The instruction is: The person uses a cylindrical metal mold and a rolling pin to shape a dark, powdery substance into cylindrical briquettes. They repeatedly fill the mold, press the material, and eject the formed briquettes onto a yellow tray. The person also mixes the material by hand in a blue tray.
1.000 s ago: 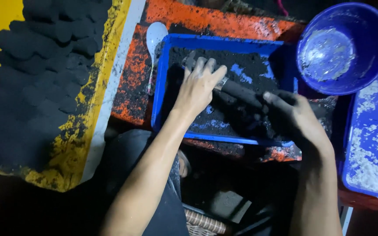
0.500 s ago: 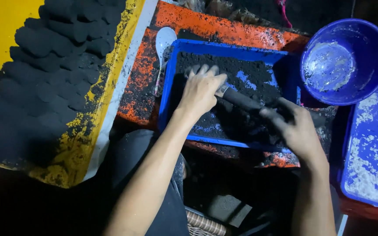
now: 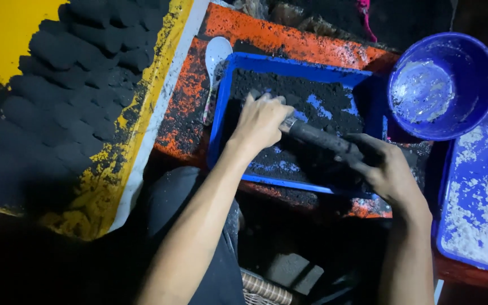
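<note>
Item: soot-black cylindrical tube tool, clamped in my right hand, fingers wrapped around its near end. Since a moment ago it has swung flatter across the shallow blue plastic tray of black powder.

Item: my left hand, fingers together, now curled over the tube's far metal end, pressing it into the powder.

Item: round blue plastic bowl, beyond my right fingers.

Item: white spoon, beyond my left fingers.

Item: rows of black pressed lumps, far left.
</note>
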